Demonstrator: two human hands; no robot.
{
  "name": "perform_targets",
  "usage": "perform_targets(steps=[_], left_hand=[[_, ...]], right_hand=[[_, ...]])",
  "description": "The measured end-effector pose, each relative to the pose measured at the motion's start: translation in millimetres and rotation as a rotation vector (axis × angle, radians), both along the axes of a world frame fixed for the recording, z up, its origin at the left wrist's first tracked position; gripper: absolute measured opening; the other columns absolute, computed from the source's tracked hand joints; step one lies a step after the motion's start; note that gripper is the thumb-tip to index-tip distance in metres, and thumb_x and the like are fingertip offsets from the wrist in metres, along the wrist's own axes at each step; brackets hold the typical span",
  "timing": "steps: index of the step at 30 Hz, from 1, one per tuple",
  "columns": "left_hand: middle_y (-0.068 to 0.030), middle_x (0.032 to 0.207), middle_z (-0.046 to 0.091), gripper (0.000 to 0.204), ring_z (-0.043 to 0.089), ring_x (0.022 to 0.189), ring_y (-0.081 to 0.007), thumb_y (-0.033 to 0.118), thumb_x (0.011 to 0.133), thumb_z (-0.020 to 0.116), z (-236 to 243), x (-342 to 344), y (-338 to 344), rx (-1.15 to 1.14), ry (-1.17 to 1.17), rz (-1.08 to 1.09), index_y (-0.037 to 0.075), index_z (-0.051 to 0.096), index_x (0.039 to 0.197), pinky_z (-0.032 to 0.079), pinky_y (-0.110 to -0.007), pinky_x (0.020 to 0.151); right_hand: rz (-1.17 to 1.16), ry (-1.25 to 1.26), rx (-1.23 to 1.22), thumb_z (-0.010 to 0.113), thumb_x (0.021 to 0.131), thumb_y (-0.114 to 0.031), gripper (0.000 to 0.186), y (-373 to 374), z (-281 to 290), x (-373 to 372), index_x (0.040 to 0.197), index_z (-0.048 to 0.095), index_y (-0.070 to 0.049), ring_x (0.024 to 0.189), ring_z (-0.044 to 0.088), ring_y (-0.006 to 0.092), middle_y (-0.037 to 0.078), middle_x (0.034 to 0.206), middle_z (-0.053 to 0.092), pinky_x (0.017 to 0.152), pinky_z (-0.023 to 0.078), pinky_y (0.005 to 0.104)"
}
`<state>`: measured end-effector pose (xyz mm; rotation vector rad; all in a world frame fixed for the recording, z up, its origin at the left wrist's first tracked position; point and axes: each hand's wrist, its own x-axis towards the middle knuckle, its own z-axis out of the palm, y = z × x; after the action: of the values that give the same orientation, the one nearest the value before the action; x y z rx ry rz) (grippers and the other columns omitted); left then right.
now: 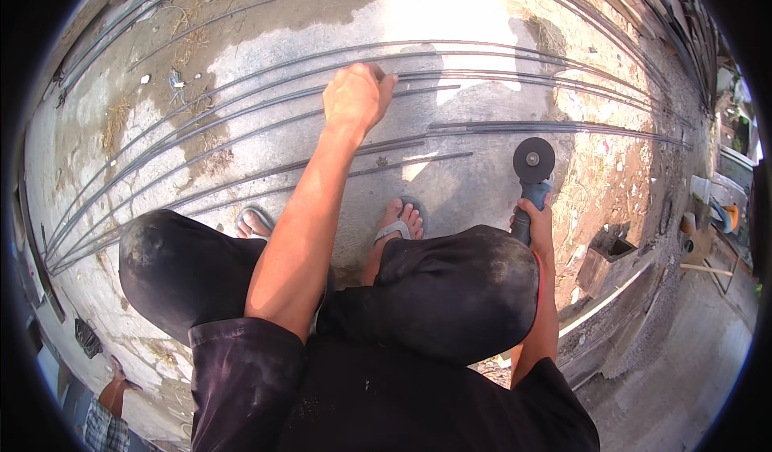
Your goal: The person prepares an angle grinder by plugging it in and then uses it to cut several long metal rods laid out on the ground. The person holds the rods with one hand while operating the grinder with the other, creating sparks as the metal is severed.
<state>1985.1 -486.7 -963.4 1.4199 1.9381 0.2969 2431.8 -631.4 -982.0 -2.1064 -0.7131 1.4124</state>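
Observation:
Long, thin steel bars (265, 67) lie across the concrete floor in front of my sandalled feet. My left hand (358, 96) reaches out over them with its fingers curled closed on a steel bar (422, 76); the fingertips are partly hidden. Beside my right knee, my right hand (537, 217) is wrapped around the body of an angle grinder (523, 225). Its dark cutting disc (533, 160) points away from me, a short way below the bar ends at the right. The disc is apart from the bars.
More bars (683, 38) are bundled at the far right. A small wooden box (603, 265) sits right of my right hand, near a low ledge (607, 299). At the lower left another person's arm (112, 394) shows, with a dark crumpled object (87, 338) nearby.

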Motion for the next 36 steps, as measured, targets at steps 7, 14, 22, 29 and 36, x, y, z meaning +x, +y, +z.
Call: perform_targets(steps=[7,14,22,29,36], left_hand=[[-0.0183,0.13,0.074,0.036,0.069,0.125,-0.0364,0.036,0.101,0.069,-70,-19,40,0.091,0.201,-0.235,0.01,0.076,0.125,0.056,-0.048,0.102],[-0.0147,0.14,0.063,0.03,0.057,0.135,-0.0339,0.012,0.101,0.058,-126,-9,12,0.178,0.235,-0.174,0.011,0.071,0.129,0.047,-0.053,0.108],[-0.0126,0.129,0.068,0.024,0.062,0.128,-0.0337,0.017,0.099,0.065,-133,1,22,0.253,0.217,-0.26,0.011,0.071,0.122,0.051,-0.053,0.104],[-0.0116,0.114,0.07,0.018,0.067,0.117,-0.0339,0.021,0.095,0.073,-148,-24,29,0.334,0.328,-0.525,0.008,0.07,0.106,0.058,-0.049,0.093],[-0.0164,0.107,0.071,0.019,0.07,0.109,-0.0386,0.018,0.098,0.07,-142,-7,9,0.44,0.428,-0.467,0.003,0.063,0.109,0.059,-0.05,0.09]], right_hand=[[-0.107,-0.037,0.074,0.079,0.089,-0.024,0.039,8,43,-31,0.112,0.064,0.003,0.065,0.069,0.023,0.011,0.085,0.068,0.059,0.059,0.0373],[-0.148,-0.085,0.129,0.081,0.088,-0.028,0.045,1,115,-67,0.114,0.065,0.004,0.066,0.07,0.0223,0.012,0.088,0.068,0.06,0.059,0.0374],[-0.218,-0.119,0.185,0.081,0.088,-0.027,0.043,-13,146,-61,0.111,0.064,0.005,0.063,0.069,0.0222,0.012,0.086,0.068,0.056,0.059,0.0365],[-0.179,0.021,0.118,0.081,0.088,-0.021,0.031,13,63,-32,0.103,0.064,0.0,0.061,0.069,0.0213,0.01,0.082,0.068,0.055,0.058,0.0365],[0.016,0.084,0.103,0.083,0.086,-0.018,0.03,66,11,-15,0.104,0.066,-0.001,0.062,0.069,0.0178,0.008,0.083,0.069,0.056,0.059,0.0336]])
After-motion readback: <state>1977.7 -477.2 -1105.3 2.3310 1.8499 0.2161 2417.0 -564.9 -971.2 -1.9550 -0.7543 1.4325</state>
